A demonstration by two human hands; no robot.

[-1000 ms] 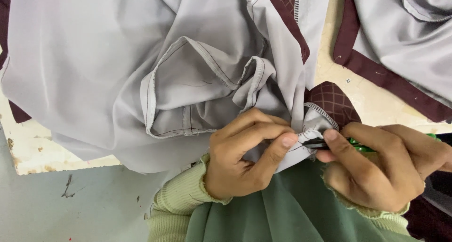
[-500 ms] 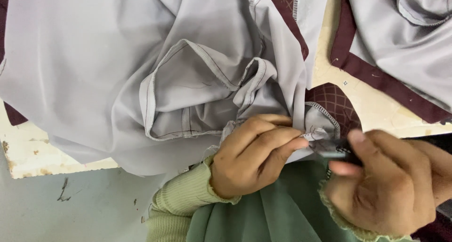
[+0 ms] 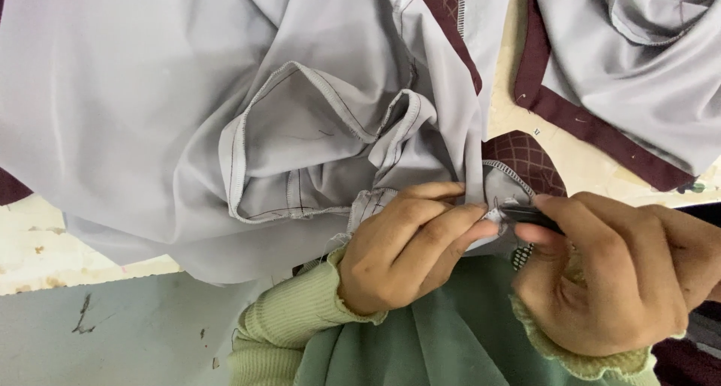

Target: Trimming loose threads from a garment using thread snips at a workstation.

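Where grey cloth (image 3: 150, 93) ends, a worn cream tabletop (image 3: 45, 243) shows.

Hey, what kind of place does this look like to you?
Probably a sewing or garment workshop. Grey garments with stitched seams and maroon trim are heaped on a worn, paint-chipped table. The left hand pinches a seam edge while the right hand works at it with a small dark tool.

A crumpled grey garment (image 3: 188, 108) with overlocked seams and maroon trim is heaped across the desk's near edge; a small dark tool (image 3: 529, 215) touches its pinched seam edge.
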